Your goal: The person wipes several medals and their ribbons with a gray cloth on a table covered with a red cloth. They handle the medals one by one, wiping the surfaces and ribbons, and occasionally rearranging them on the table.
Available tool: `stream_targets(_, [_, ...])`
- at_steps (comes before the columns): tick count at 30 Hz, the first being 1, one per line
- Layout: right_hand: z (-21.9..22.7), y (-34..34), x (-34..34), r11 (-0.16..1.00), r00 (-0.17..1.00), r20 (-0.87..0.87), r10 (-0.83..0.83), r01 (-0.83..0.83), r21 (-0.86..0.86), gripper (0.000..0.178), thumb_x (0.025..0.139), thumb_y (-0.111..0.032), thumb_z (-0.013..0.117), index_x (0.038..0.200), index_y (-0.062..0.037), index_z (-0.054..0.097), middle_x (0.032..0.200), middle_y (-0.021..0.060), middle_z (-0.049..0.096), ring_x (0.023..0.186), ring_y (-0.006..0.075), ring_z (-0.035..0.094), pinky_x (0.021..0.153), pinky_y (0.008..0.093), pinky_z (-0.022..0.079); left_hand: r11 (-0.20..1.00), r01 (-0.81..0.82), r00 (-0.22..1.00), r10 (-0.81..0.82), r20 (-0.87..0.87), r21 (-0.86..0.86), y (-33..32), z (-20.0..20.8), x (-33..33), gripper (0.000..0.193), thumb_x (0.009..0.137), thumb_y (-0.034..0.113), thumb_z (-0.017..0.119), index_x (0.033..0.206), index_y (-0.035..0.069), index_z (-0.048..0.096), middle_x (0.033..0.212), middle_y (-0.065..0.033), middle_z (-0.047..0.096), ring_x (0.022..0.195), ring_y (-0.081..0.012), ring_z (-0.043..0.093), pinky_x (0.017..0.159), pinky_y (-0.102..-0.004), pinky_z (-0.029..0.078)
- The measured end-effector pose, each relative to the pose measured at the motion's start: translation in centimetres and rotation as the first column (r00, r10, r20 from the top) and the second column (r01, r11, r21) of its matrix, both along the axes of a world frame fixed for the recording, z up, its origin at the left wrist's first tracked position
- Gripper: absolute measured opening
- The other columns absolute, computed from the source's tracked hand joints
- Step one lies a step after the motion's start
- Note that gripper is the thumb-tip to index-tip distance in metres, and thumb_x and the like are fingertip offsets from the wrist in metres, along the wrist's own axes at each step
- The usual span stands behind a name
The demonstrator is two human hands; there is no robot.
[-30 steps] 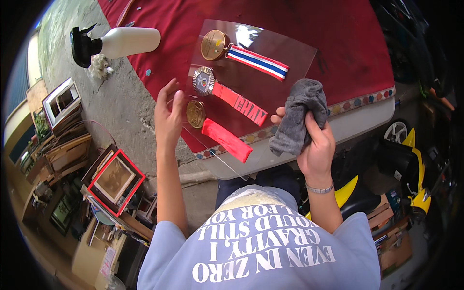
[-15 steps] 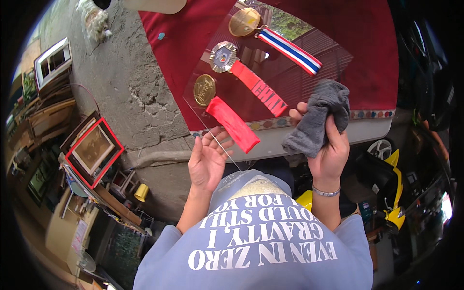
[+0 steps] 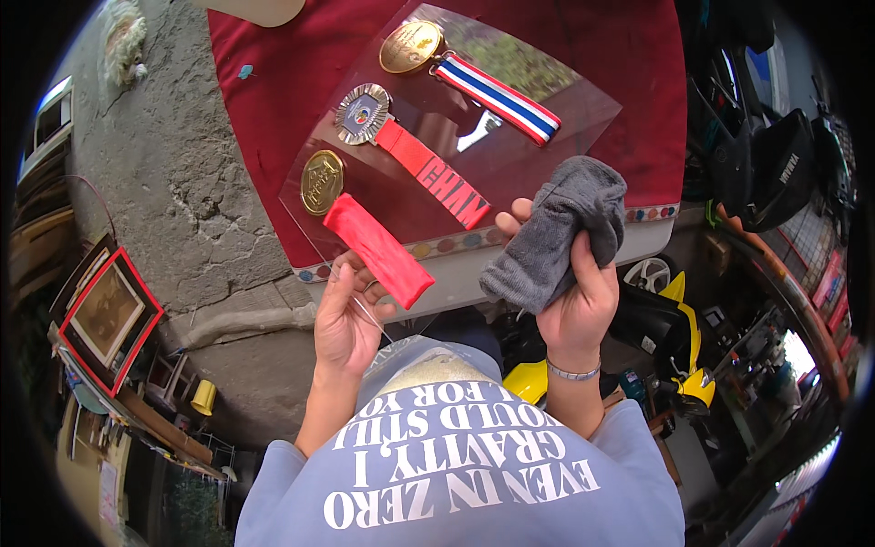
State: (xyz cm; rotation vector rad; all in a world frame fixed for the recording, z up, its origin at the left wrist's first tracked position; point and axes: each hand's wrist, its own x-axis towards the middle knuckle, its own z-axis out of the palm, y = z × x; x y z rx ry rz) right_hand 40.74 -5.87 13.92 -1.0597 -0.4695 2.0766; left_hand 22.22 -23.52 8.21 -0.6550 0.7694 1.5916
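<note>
The right hand grips a bunched grey cloth, thumb across its near side and fingertips showing past its left side. The left hand is turned palm up with fingers loosely curled at the near edge of a clear sheet; whether it pinches that edge I cannot tell. Just beyond the left fingers, on the sheet, lies a plain red ribbon, with its gold-coloured medal at the far end. Farther out from between the hands is a silver-rimmed medal on a printed red ribbon; beyond that, farthest from both hands, is another gold-coloured medal on a red, white and blue striped ribbon. Under the sheet spreads a red cloth with a dotted border, covering the worktop, whose pale edge shows beyond the right hand. Well left of the left hand stands a red-framed picture, with a yellow container nearer; right of the right hand is a yellow-and-black vehicle.
</note>
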Motion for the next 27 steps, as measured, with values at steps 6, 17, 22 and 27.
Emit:
stream_targets(6, [0.8, 0.2, -0.9, 0.999, 0.999, -0.034, 0.028, -0.027, 0.042, 0.048, 0.113, -0.024, 0.036, 0.15, 0.0066, 0.039, 0.142, 0.035, 0.054, 0.13, 0.0503, 0.058, 0.112, 0.0598, 0.048, 1.0, -0.015, 0.999, 0.015, 0.028, -0.004, 0.2, 0.9, -0.8, 0.031, 0.112, 0.025, 0.046, 0.135, 0.004, 0.052, 0.123, -0.0176, 0.07, 0.107, -0.0262, 0.073, 0.073, -0.0372, 0.067])
stream_targets(17, [0.4, 0.1, -0.2, 0.999, 0.997, 0.067, 0.031, -0.033, 0.03, 0.047, 0.113, -0.025, 0.039, 0.148, 0.0059, 0.042, 0.139, 0.0349, 0.056, 0.129, 0.0486, 0.059, 0.11, 0.0579, 0.05, 1.0, 0.007, 0.999, -0.008, -0.035, -0.022, 0.3, 0.6, -0.2, 0.033, 0.112, 0.024, 0.048, 0.138, 0.005, 0.049, 0.122, -0.019, 0.07, 0.104, -0.0274, 0.074, 0.073, -0.0378, 0.068])
stream_targets(22, [-2.2, -0.7, 2.3, 0.999, 0.997, 0.051, 0.05, -0.051, 0.011, 0.04, 0.107, -0.011, 0.058, 0.142, 0.0055, 0.051, 0.129, 0.0249, 0.067, 0.118, 0.0382, 0.068, 0.104, 0.0444, 0.053, 0.994, 0.105, 0.989, -0.101, -0.108, 0.028, -0.4, -1.5, 0.3, 0.033, 0.111, 0.021, 0.049, 0.14, 0.004, 0.048, 0.121, -0.0218, 0.07, 0.099, -0.0301, 0.076, 0.073, -0.0393, 0.069])
stream_targets(27, [-4.9, -1.1, 7.4, 0.825, 0.596, 0.788, -0.152, -0.363, 0.433, 0.032, 0.095, 0.008, 0.059, 0.126, 0.0071, 0.065, 0.123, 0.0143, 0.072, 0.111, 0.0221, 0.069, 0.1, 0.0286, 0.047, 0.987, 0.156, 0.972, -0.158, -0.175, -0.022, -1.1, -2.8, 0.4, 0.029, 0.11, 0.021, 0.051, 0.133, 0.003, 0.051, 0.116, -0.0237, 0.071, 0.096, -0.0303, 0.077, 0.072, -0.0394, 0.069])
